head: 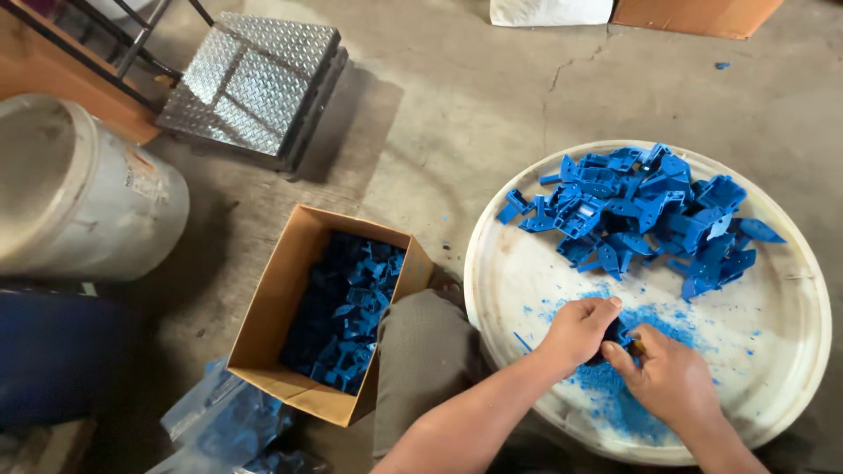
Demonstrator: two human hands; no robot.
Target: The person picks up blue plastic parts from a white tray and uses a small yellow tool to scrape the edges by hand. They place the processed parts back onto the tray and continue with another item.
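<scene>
My left hand (578, 331) and my right hand (669, 379) meet over the near part of a round white tray (795, 290). Together they grip a small blue plastic part (619, 333), mostly hidden between the fingers. Blue shavings (615, 391) lie scattered on the tray under my hands. A pile of several blue plastic parts (645, 206) sits on the far half of the tray. To the left, an open cardboard box (272, 307) holds many more blue parts (347, 307).
A white plastic drum (79, 189) lies at the left. A diamond-plate metal platform (250, 83) stands at the back. My knee (426, 351) is between box and tray. A clear bag of blue parts (228, 421) lies at the lower left on the concrete floor.
</scene>
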